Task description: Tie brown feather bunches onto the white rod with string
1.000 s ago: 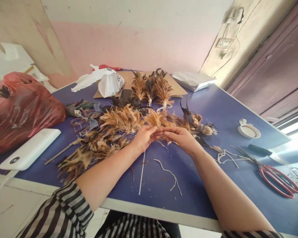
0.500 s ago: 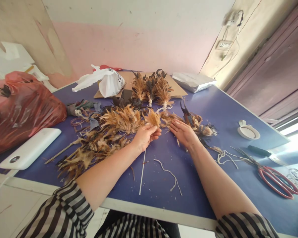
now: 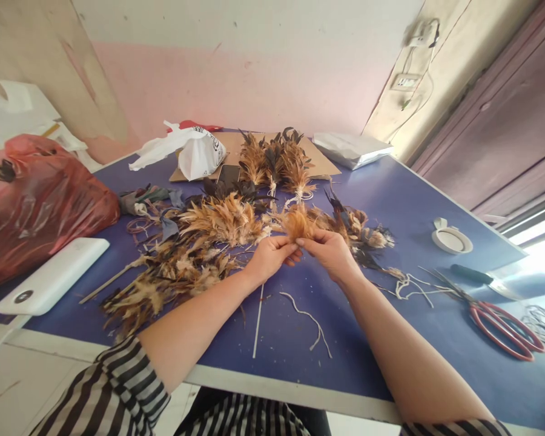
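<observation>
A small tuft of orange-brown feathers [image 3: 298,223] stands up between my two hands over the middle of the table. My left hand [image 3: 275,254] pinches its base from the left. From the right, the fingers of my right hand [image 3: 330,251] close on the same base, and both sets of fingertips meet there. To the left lies a loose pile of golden feathers [image 3: 224,219], with darker mottled feathers [image 3: 177,272] nearer me. Right of my hands is a bunch of brown and black feathers [image 3: 358,227]. Tied feather bunches [image 3: 277,157] rest behind.
On the blue table [image 3: 290,375] lie a loose white string [image 3: 306,318], red-handled scissors [image 3: 504,330], a green-handled knife [image 3: 472,274] and a tape roll [image 3: 453,238]. A white power bank [image 3: 54,275] and a red plastic bag [image 3: 49,206] are at the left.
My right hand has moved left and closed on the feather tuft. My left hand has shifted slightly right with the tuft, and the hands now meet.
</observation>
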Available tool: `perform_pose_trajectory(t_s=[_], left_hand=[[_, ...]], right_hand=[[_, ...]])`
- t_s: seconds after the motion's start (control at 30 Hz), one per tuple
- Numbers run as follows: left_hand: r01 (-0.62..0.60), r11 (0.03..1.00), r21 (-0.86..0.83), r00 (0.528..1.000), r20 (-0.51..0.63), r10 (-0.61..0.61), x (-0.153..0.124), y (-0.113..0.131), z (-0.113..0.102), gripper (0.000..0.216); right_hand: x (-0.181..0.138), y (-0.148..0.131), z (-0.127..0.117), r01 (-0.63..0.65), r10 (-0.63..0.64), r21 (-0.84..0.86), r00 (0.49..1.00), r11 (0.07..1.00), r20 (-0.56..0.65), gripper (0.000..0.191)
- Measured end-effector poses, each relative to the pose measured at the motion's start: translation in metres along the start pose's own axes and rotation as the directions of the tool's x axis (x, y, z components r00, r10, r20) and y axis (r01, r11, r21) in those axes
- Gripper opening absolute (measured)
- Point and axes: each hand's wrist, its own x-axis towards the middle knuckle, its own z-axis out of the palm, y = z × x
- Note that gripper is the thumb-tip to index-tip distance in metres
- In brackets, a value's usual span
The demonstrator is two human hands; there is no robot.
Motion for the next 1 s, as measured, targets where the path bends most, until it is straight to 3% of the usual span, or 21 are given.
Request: perform_pose_trajectory(t_s=[0.13,0.33,0.47,0.6,0.77,0.87,1.0], left_hand=[[-0.089,0.991,0.095,0.996,-0.011,0.091,-0.002,0.001,0.000,0.019],[-0.162,0.977,0.136,0.984,-0.056,0.171,-0.007,0.007,0.002,0.018],[-0.079,0.994,0.075,0.994,-0.072,0.084,-0.005,0.005,0.005,0.020],[0.042,0.995,-0.096,0.990,-0.132,-0.054,0.000,0.003,0.005,0.017],[0.141,0.899,-0.414,0.922,-0.275,-0.272,0.008,0.004,-0.006,0.010],[0.135,0.870,-0.474,0.925,-0.255,-0.282,0.008,0.007,-0.010,0.011],[0.209,0.879,-0.429,0.943,-0.149,-0.296,0.004,0.012,-0.002,0.015]], right_hand=[[0.000,0.001,0.001,0.017,-0.015,0.022,0.998,1.000,-0.063,0.020],[-0.004,-0.003,0.005,-0.019,0.026,0.122,0.998,0.992,-0.058,0.023],[-0.003,-0.002,0.004,-0.053,0.061,0.119,0.996,0.992,-0.062,0.027],[0.000,-0.002,-0.004,-0.141,0.135,0.314,0.990,0.939,0.038,0.025],[0.005,-0.003,-0.014,-0.176,0.190,0.537,0.981,0.825,0.030,0.023],[0.005,0.001,-0.012,-0.194,0.218,0.479,0.976,0.856,0.007,0.024],[0.003,0.006,-0.002,-0.134,0.153,0.233,0.986,0.963,-0.065,0.031]])
